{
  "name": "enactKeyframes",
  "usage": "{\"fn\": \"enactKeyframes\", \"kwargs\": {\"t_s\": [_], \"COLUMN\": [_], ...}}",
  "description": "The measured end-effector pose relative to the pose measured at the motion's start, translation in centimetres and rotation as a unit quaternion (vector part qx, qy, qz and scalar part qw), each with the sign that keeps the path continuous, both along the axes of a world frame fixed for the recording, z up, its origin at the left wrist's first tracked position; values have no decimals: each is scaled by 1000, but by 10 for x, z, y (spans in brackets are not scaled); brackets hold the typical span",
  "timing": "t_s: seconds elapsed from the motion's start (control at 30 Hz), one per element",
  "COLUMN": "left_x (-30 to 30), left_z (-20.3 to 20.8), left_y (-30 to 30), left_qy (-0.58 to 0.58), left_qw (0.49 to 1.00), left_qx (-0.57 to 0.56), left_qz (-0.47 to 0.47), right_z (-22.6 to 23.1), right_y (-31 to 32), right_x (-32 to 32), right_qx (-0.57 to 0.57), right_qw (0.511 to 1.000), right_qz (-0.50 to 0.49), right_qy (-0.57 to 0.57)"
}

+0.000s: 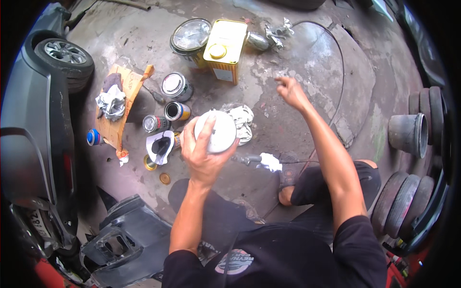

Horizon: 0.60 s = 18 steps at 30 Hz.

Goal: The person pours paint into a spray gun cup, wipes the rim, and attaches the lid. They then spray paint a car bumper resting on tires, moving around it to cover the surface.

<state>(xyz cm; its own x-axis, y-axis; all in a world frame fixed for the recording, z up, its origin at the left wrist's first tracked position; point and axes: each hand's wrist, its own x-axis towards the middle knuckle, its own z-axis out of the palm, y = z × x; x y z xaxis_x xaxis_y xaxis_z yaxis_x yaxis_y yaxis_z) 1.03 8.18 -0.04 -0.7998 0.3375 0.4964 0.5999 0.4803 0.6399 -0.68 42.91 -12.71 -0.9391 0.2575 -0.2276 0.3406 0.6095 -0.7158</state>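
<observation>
My left hand point(204, 163) grips a white round cup point(217, 132), fingers spread over its side and top. Just below and right of the cup, a grey handle-like part point(246, 159) sticks out, looking like a spray gun's; whether it joins the cup is hidden. A white rag point(270, 162) is bunched at its end, with a thin dark hose running on to the right. My right hand point(292, 93) is raised over the floor, holding nothing visible, index finger stretched and the other fingers partly bent. Crumpled whitish cloth point(241, 122) lies beyond the cup.
Paint cans point(176, 86), a yellow square tin point(225, 43) and a large round can point(191, 36) stand ahead. Cardboard point(127, 91) with rags lies left, near a dark car point(33, 129). A hose point(342, 67) curves across the floor. Tyres point(402, 201) and a bucket point(407, 134) stand right.
</observation>
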Motion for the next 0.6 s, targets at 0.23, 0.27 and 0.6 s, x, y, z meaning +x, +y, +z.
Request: {"fn": "enactKeyframes", "kwargs": {"t_s": [0.23,0.27,0.6], "left_x": [47,55,65], "left_z": [-35,-39,-44], "left_y": [-26,-32,-35], "left_qy": [-46,-54,-98], "left_qw": [995,994,983], "left_qx": [-76,-86,-141], "left_qz": [42,50,67], "right_z": [-58,-60,-114], "right_y": [94,94,129], "right_x": [-180,-192,-181], "right_qx": [366,372,341], "right_qw": [931,928,940], "right_qz": [9,1,-7], "right_qy": [-2,-28,21]}}
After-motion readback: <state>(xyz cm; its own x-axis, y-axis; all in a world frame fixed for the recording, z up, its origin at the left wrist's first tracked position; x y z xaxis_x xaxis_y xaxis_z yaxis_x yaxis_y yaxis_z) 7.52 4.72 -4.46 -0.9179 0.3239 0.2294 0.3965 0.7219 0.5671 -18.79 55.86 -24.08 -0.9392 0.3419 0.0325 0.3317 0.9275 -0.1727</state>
